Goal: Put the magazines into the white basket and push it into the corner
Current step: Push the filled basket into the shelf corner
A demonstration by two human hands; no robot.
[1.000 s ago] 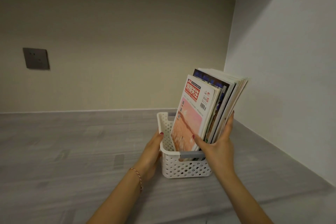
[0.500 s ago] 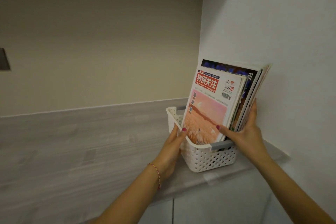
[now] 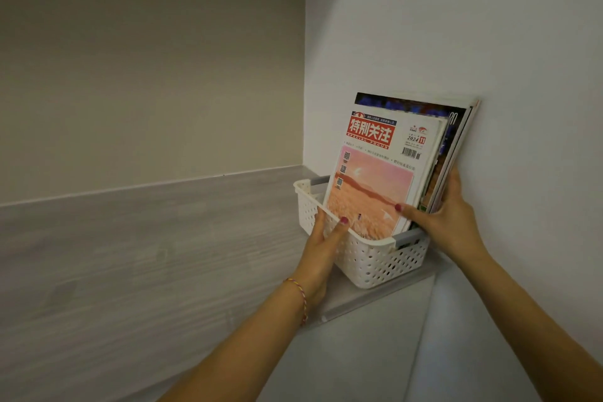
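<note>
magazines (image 3: 385,173) glossy, upright in perforated white plastic basket (image 3: 372,258); left hand (image 3: 321,248) grips rim, right hand (image 3: 447,219) pinches magazines.

The counter (image 3: 130,254) left of the basket (image 3: 368,258) lies bare up to the back wall (image 3: 146,75). On the right, the magazines (image 3: 391,166) lean against the side wall (image 3: 489,42), leaving no gap.

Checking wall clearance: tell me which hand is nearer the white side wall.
Right. The right hand grips the magazines on their wall side, right beside the white side wall. The left hand holds the white basket on its far side, away from the wall.
</note>
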